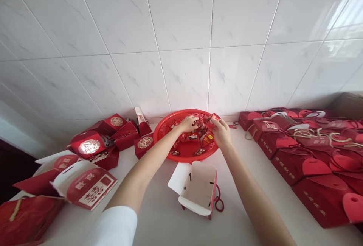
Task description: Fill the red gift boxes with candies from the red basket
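Observation:
A red plastic basket (190,157) stands against the wall with red-wrapped sweets (207,138) inside. My left hand (188,124) reaches in over the sweets, its fingers bent down among them; whether they hold one is hidden. At the basket's right rim my right hand (221,131) pinches a small red packet (213,118) between thumb and fingers. In front of the basket sits an open box (198,187), white inside, flaps spread, with a dark red cord (219,200) looped at its right side. No sweets show in it.
Several red boxes (90,147), some unfolded, are piled at the left. Rows of closed red boxes (283,157) with cord handles fill the right side. A small red packet (232,126) lies right of the basket. Behind is a tiled wall.

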